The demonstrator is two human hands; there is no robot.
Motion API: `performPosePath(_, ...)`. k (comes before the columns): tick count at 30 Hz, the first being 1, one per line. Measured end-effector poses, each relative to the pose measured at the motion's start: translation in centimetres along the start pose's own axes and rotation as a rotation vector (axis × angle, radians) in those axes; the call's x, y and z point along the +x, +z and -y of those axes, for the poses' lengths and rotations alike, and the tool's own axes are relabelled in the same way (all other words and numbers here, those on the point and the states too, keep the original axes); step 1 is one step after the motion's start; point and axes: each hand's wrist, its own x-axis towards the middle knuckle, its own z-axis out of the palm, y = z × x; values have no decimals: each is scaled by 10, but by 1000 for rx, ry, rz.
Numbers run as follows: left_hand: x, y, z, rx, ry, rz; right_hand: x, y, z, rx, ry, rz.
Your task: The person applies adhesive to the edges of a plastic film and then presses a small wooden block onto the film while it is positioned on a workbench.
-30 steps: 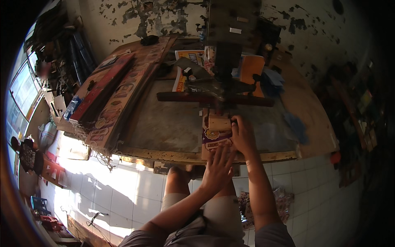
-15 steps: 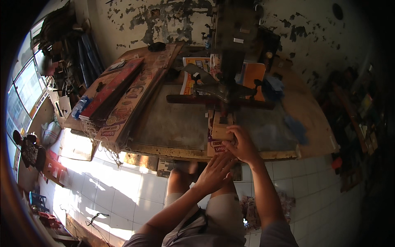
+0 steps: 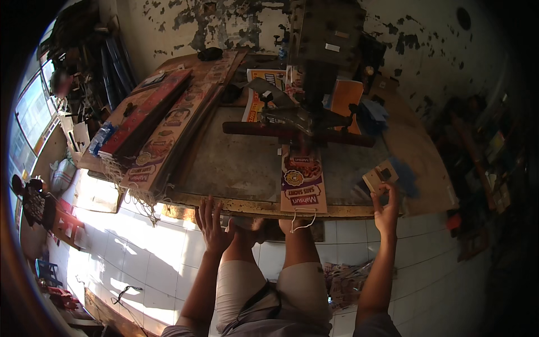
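A tan wooden block with a dark patch on top is held in the fingers of my right hand, at the right of the table's front edge. My left hand has its fingers spread at the front edge, left of centre, holding nothing. Between my hands lies a printed paper strip in orange and purple, a loop of white cord hanging from its near end. Its far part runs under a dark metal press with a wide crossbar, which hides it.
Stacked printed strips with tangled cords and a red bar lie on the left of the table. Printed sheets and a blue cloth are behind. More printed pieces lie on the tiled floor.
My right hand has carried the wooden block off the printed strip to the right. My left hand has moved left, away from the strip, and its fingers are spread. The strip's near end is now uncovered.
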Motion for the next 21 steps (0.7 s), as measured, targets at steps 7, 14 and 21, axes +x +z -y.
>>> performPosePath(7, -17, 44, 10, 4, -9, -159, -25, 36, -12, -367, -212, -207)
performPosePath(14, -25, 57, 25, 70, 46, -187, -92, 117, -35, -329, -325, -388)
performPosePath(21, -24, 58, 26, 64, 53, -225, -90, 130, -44, -300, -365, -465)
